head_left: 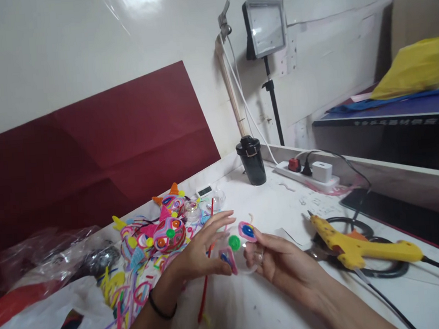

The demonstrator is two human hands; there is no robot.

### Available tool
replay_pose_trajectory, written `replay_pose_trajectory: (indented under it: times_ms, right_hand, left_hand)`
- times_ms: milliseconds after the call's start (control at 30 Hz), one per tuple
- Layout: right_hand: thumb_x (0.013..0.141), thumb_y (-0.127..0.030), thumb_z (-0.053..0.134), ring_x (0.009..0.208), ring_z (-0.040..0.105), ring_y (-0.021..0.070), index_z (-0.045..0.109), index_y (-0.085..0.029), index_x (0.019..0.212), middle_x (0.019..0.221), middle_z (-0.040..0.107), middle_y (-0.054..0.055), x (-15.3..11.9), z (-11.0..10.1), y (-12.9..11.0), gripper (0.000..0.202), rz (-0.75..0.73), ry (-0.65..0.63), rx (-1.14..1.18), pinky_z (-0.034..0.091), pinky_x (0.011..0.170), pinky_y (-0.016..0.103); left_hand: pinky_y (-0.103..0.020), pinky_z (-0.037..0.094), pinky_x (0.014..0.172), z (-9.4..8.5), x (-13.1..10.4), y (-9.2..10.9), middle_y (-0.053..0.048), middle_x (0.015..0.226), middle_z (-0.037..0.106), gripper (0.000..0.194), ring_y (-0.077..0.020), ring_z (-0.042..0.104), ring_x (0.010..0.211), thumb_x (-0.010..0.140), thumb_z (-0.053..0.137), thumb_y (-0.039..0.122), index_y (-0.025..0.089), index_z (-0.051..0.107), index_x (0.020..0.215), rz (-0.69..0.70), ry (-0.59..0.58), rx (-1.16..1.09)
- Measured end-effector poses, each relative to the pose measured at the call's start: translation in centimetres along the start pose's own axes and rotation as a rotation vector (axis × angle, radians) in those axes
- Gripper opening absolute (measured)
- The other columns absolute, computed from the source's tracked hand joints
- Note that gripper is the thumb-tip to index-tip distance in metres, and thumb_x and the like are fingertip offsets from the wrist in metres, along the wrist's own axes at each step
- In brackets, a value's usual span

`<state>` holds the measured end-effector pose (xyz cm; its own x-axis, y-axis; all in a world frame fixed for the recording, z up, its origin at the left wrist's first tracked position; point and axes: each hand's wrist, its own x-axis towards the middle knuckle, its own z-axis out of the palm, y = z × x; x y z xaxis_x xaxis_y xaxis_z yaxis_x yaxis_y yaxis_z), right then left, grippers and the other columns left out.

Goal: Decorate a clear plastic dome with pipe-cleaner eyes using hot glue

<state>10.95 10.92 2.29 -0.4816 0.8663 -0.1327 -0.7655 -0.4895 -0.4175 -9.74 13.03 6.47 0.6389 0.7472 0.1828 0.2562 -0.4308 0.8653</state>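
Both my hands hold a clear plastic ball (242, 259) above the white table. It carries a green round piece (234, 242) and two eye shapes of blue, white and pink coils, one on each side. My left hand (206, 246) grips the ball's left side, its thumb below and its fingers stretched over the top. My right hand (276, 259) pinches the right side, the thumb at the upper eye. A red pipe cleaner (204, 297) runs past my left hand; I cannot tell whether the fingers touch it. Finished-looking decorated balls (169, 234) lie left of my hands.
A yellow glue gun (366, 249) lies at the right on coiled black cable. Behind it are a white power strip (307, 175) and a black cup (252, 162). Loose colourful pipe cleaners (138, 292) and plastic bags (52, 259) cover the left side. A lamp (265, 29) stands behind.
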Motion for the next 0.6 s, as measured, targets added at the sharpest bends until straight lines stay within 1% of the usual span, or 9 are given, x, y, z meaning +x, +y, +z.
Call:
replay_pose_trajectory:
  times_ms: [100, 233, 367, 433, 533, 600]
  right_hand:
    - [0.051, -0.030, 0.095, 0.053, 0.063, 0.0122, 0.073, -0.009, 0.073, 0.062, 0.072, 0.005, 0.0, 0.1, 0.0, 0.038, 0.020, 0.008, -0.002, 0.050, 0.057, 0.022]
    - [0.050, -0.030, 0.095, 0.052, 0.063, 0.0122, 0.072, -0.009, 0.070, 0.061, 0.071, 0.006, -0.1, 0.3, -0.1, 0.037, 0.041, 0.017, 0.012, 0.049, 0.055, 0.022]
    - [0.049, -0.028, 0.095, 0.052, 0.063, 0.0128, 0.072, -0.009, 0.073, 0.062, 0.072, 0.006, 0.0, 0.0, 0.0, 0.038, 0.055, 0.037, 0.037, 0.049, 0.056, 0.022]
    - [0.049, -0.027, 0.095, 0.052, 0.064, 0.0133, 0.073, -0.009, 0.074, 0.062, 0.072, 0.007, 0.1, -0.2, 0.1, 0.038, 0.062, 0.034, 0.039, 0.049, 0.054, 0.022]
    - [0.049, -0.026, 0.095, 0.052, 0.064, 0.0132, 0.073, -0.009, 0.075, 0.063, 0.073, 0.007, 0.2, -0.5, 0.2, 0.039, 0.069, 0.035, 0.050, 0.049, 0.054, 0.022]
    - [0.048, -0.026, 0.095, 0.052, 0.064, 0.0131, 0.073, -0.009, 0.076, 0.064, 0.073, 0.007, 0.3, -0.5, 0.2, 0.039, 0.082, 0.038, 0.059, 0.049, 0.055, 0.022]
  left_hand:
    - [-0.056, 0.030, 0.113, 0.0, 0.2, -0.6, -0.012, 0.158, 0.027, 0.085, -0.0379, 0.019, 0.147, 0.063, 0.083, 0.052, 0.033, 0.050, 0.139, 0.041, -0.042, -0.038]
    - [-0.057, 0.029, 0.113, 0.1, 0.3, -1.4, -0.013, 0.159, 0.025, 0.094, -0.0399, 0.021, 0.147, 0.055, 0.087, 0.051, 0.033, 0.049, 0.139, 0.098, -0.080, -0.077]
    - [-0.058, 0.023, 0.116, 0.2, 0.2, -1.8, -0.013, 0.157, 0.032, 0.105, -0.0405, 0.022, 0.146, 0.049, 0.088, 0.054, 0.034, 0.045, 0.142, 0.185, -0.094, 0.060]
    - [-0.057, 0.023, 0.116, 0.4, 0.1, -1.8, -0.013, 0.156, 0.034, 0.109, -0.0402, 0.023, 0.146, 0.048, 0.089, 0.054, 0.034, 0.042, 0.144, 0.203, -0.106, 0.151]
    - [-0.054, 0.025, 0.116, 0.6, 0.0, -1.8, -0.011, 0.156, 0.035, 0.108, -0.0381, 0.027, 0.145, 0.051, 0.090, 0.049, 0.036, 0.039, 0.146, 0.195, -0.094, 0.237]
    - [-0.052, 0.028, 0.116, 0.7, -0.1, -1.7, -0.011, 0.154, 0.038, 0.104, -0.0370, 0.031, 0.143, 0.053, 0.089, 0.048, 0.036, 0.041, 0.145, 0.192, -0.074, 0.263]
